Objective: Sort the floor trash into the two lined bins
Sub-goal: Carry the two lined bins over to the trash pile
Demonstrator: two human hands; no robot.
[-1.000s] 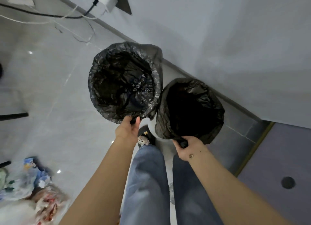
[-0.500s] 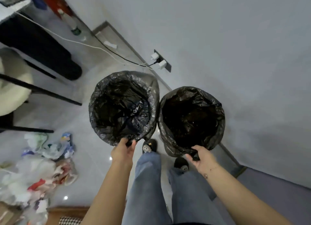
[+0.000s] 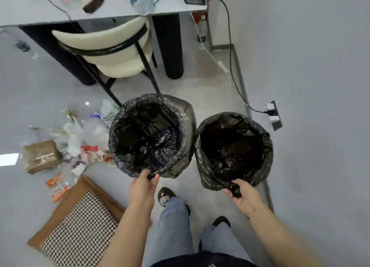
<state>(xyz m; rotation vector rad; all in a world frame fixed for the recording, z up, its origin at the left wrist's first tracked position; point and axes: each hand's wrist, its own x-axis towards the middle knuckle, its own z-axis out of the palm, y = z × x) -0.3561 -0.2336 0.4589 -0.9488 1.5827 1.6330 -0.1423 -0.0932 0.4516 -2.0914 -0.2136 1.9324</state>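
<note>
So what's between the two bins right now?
Nothing: the head view shows only a narrow strip of bare floor between the left bin and right bin.

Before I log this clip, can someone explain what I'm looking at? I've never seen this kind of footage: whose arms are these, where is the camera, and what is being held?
There is no machine here. A camera worn on a person's head looks forward and down, so the two bare arms and the jeans belong to the wearer. The left hand grips the near rim of the left bin, lined with a black bag. The right hand pinches the liner of the right bin. Both bins look empty as far as the dark liners show. The trash pile of wrappers, plastic and a brown packet lies unsorted on the floor to the left, beside a checked mat. A cream chair stands behind.
</note>
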